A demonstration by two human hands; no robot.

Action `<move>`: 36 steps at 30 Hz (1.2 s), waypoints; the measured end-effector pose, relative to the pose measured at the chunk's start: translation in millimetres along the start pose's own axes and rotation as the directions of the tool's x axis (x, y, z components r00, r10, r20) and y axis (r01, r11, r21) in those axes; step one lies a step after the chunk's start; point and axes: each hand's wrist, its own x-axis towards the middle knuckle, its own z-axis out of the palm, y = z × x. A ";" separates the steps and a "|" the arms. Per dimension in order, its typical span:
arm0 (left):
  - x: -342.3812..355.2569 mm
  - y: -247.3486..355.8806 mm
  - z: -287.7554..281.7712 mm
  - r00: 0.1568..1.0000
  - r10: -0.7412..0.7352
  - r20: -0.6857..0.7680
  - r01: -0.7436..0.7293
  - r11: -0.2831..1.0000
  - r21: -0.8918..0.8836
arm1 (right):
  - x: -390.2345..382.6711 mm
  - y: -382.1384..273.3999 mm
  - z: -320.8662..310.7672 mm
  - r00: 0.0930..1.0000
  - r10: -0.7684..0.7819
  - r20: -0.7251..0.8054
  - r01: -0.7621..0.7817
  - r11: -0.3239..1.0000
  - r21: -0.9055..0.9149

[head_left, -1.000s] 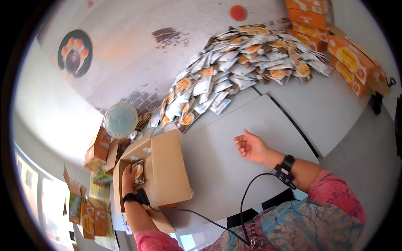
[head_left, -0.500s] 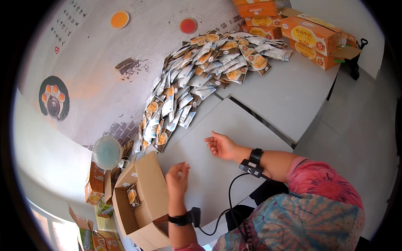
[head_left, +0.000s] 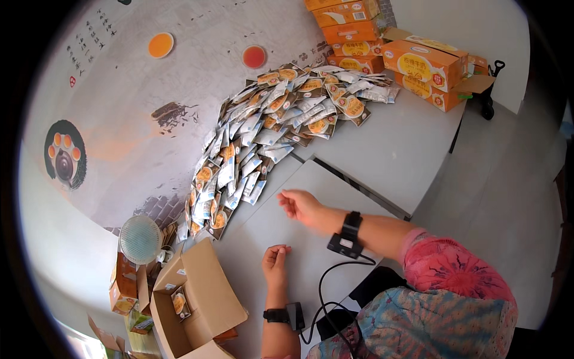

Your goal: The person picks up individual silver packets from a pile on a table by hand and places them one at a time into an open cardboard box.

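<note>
Over the grey-white table (head_left: 341,239) both my hands are raised, with nothing visible in either. My right hand (head_left: 300,206) has loosely curled fingers, slightly smeared, and points toward the heap of packets. Nearer to me, my left hand (head_left: 276,269) is half open, its fingers bent, to the right of the open cardboard box (head_left: 209,287). One brown-and-orange packet (head_left: 180,304) lies inside that box against its far wall. A long heap of flat sachet-like packets (head_left: 269,125), white on one side and brown-orange on the other, curves along the wall.
Orange cartons (head_left: 424,66) are stacked at the far right, beside a black-handled trolley (head_left: 491,90). A small round fan (head_left: 140,239) stands behind the box, with more cartons (head_left: 122,287) at left. A dark gap (head_left: 359,182) splits the tables. Black cables (head_left: 326,287) hang from my wrist straps.
My left hand has moved right, away from the box, and lies closer to my body. My right hand has shifted slightly left. The whole view has turned a little to the right.
</note>
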 end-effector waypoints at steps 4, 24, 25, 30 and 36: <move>-3.8 2.3 0.0 1.000 -0.017 -0.019 0.016 1.000 -0.023 | 73.1 -84.1 14.8 0.974 -0.194 -0.121 0.171 0.969 -0.180; 0.7 4.6 -0.8 0.998 -0.056 0.018 0.056 0.998 0.002 | 220.7 -208.3 -49.7 0.599 -0.752 -0.277 0.374 0.568 -0.733; -2.6 6.8 -5.0 0.998 -0.059 -0.005 0.059 0.998 0.016 | 210.4 -196.2 -38.0 0.634 -0.720 -0.283 0.390 0.613 -0.687; 2.6 1.3 1.3 1.000 -0.017 0.024 0.018 0.999 -0.032 | 162.9 -175.6 -33.5 0.613 -0.652 -0.447 0.563 0.757 -0.332; 3.2 1.4 -2.8 1.000 0.003 0.021 -0.002 0.999 -0.041 | 88.4 -115.3 -42.2 0.801 -0.434 -0.412 0.466 0.884 -0.027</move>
